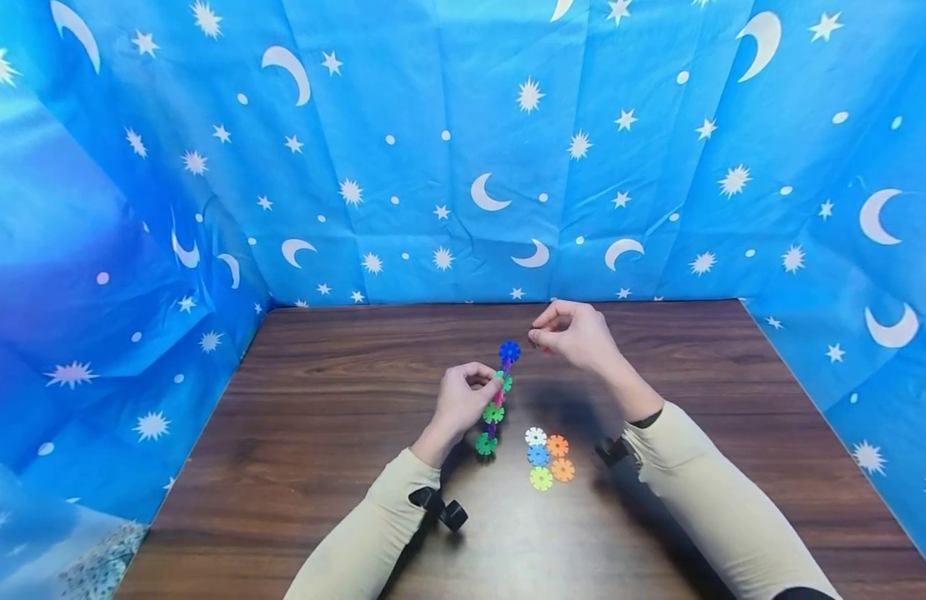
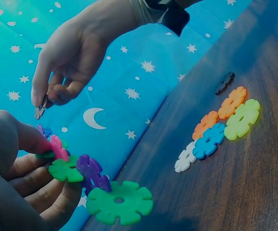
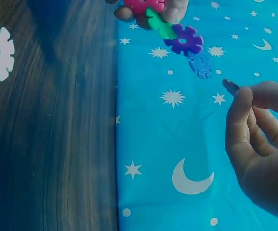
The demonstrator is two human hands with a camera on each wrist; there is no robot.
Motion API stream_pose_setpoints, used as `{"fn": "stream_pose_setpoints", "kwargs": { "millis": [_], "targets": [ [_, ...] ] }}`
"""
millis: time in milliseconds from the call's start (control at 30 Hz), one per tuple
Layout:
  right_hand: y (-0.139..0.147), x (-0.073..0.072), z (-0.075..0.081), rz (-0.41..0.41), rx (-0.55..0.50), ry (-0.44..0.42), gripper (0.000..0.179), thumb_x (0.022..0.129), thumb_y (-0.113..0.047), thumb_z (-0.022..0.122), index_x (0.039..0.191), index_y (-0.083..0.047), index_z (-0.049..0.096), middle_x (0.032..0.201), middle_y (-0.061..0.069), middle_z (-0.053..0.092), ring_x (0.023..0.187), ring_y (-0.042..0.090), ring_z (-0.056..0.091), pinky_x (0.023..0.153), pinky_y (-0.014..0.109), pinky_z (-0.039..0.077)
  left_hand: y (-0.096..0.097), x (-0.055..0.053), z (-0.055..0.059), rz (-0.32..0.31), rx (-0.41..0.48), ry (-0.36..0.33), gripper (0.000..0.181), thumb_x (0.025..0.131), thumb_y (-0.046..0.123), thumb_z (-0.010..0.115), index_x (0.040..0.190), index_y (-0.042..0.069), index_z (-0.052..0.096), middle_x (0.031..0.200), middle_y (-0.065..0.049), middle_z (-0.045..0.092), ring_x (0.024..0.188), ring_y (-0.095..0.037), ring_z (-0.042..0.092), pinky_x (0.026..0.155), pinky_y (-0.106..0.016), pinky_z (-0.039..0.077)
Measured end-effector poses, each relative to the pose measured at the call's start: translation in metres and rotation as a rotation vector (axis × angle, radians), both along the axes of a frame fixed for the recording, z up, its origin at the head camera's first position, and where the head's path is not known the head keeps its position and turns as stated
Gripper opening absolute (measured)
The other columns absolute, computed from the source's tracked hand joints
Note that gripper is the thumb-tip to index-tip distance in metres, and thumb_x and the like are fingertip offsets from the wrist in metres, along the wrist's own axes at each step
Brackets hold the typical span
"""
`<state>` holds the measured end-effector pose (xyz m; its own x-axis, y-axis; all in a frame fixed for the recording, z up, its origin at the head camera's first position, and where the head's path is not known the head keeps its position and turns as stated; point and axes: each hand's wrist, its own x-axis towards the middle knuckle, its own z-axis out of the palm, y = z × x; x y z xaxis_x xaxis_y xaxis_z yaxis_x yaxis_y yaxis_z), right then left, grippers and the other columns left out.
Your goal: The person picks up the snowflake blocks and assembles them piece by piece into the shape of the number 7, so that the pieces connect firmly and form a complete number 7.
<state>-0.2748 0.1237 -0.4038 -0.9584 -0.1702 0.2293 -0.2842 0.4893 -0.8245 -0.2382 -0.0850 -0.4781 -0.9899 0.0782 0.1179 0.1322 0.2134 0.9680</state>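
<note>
My left hand [image 1: 466, 400] pinches a chain of interlocked notched flower discs near its middle. The chain slants away from me, from a green disc [image 2: 120, 203] at the near end, through purple, green and pink ones, to a blue disc [image 1: 510, 352] at the far end. Just right of that blue end, my right hand [image 1: 578, 335] holds a small dark brown notched disc [image 3: 231, 86] between thumb and forefinger. A short gap separates this disc from the blue one in the right wrist view.
Loose discs lie on the wooden table [image 1: 320, 400] right of the chain: a white disc [image 1: 535, 436], a blue one, a yellow-green disc [image 1: 541, 478] and two orange ones. The left wrist view also shows a black disc [image 2: 224, 83]. A blue star-and-moon cloth [image 1: 447, 167] hangs behind.
</note>
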Motion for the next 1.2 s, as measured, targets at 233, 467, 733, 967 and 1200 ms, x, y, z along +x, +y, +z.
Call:
{"fn": "stream_pose_setpoints", "kwargs": {
  "millis": [233, 467, 733, 967, 1200],
  "targets": [
    [-0.004, -0.005, -0.001, -0.025, -0.036, -0.026, 0.01, 0.084, -0.017, 0.076, 0.087, -0.01, 0.07, 0.073, 0.007, 0.072, 0.06, 0.016, 0.069, 0.051, 0.029, 0.052, 0.003, 0.0, 0.003, 0.007, -0.029, 0.002, 0.008, 0.084, 0.008, 0.073, 0.085, 0.0, 0.07, 0.078, -0.012, 0.072, 0.065, -0.007, 0.064, 0.06, -0.019, 0.052],
    [-0.006, -0.007, 0.0, -0.029, -0.063, -0.029, 0.008, 0.084, -0.013, 0.075, 0.088, -0.008, 0.071, 0.076, 0.009, 0.073, 0.061, 0.018, 0.07, 0.059, 0.041, 0.059, 0.005, 0.0, 0.003, -0.009, -0.03, 0.013, 0.007, 0.084, 0.008, 0.073, 0.084, 0.001, 0.071, 0.079, -0.01, 0.071, 0.066, -0.005, 0.063, 0.06, -0.019, 0.052],
    [-0.012, -0.01, 0.003, -0.015, -0.061, -0.026, 0.008, 0.085, -0.013, 0.074, 0.088, -0.007, 0.072, 0.079, 0.009, 0.073, 0.062, 0.018, 0.07, 0.058, 0.034, 0.059, 0.001, -0.002, 0.005, -0.01, -0.017, 0.028, 0.009, 0.083, 0.007, 0.073, 0.084, -0.001, 0.07, 0.079, -0.013, 0.071, 0.066, -0.007, 0.063, 0.061, -0.018, 0.052],
    [-0.014, -0.01, 0.002, -0.004, -0.031, -0.034, 0.009, 0.085, -0.014, 0.074, 0.089, -0.006, 0.072, 0.079, 0.01, 0.074, 0.062, 0.017, 0.069, 0.056, 0.03, 0.057, 0.001, 0.0, 0.004, -0.011, -0.027, 0.024, 0.008, 0.083, 0.007, 0.074, 0.083, 0.0, 0.07, 0.078, -0.012, 0.071, 0.065, -0.006, 0.063, 0.06, -0.019, 0.052],
    [-0.018, -0.011, 0.002, -0.01, -0.015, -0.034, 0.005, 0.085, -0.015, 0.074, 0.086, -0.01, 0.074, 0.078, 0.008, 0.074, 0.061, 0.017, 0.069, 0.056, 0.034, 0.057, 0.0, 0.0, 0.003, -0.007, -0.021, 0.019, 0.01, 0.085, 0.007, 0.073, 0.087, -0.002, 0.07, 0.083, -0.018, 0.072, 0.067, -0.007, 0.062, 0.061, -0.018, 0.051]
  ]
}}
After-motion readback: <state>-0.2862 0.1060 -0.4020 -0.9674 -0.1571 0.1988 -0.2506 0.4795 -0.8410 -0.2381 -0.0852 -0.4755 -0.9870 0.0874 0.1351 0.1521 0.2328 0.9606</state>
